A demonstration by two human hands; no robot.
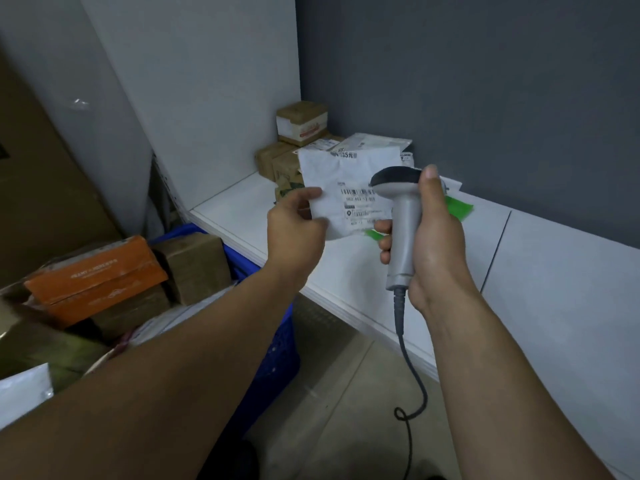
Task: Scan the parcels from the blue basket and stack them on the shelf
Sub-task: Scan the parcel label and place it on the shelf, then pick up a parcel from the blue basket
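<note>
My left hand (294,225) pinches the left edge of a white soft parcel (341,171) with its barcode label facing me, held above the white shelf (554,271). My right hand (431,233) grips a grey handheld scanner (403,216) upright, its dark head just right of the label. The scanner's cable (410,362) hangs down to the floor. The blue basket (273,348) stands low at the left, filled with an orange box (95,275), brown cartons (195,266) and white bags.
At the shelf's back corner lie stacked brown boxes (302,123) and white mailers (375,142). A green bag (457,207) lies on the shelf behind my right hand. A grey wall backs the shelf; a white panel bounds it on the left.
</note>
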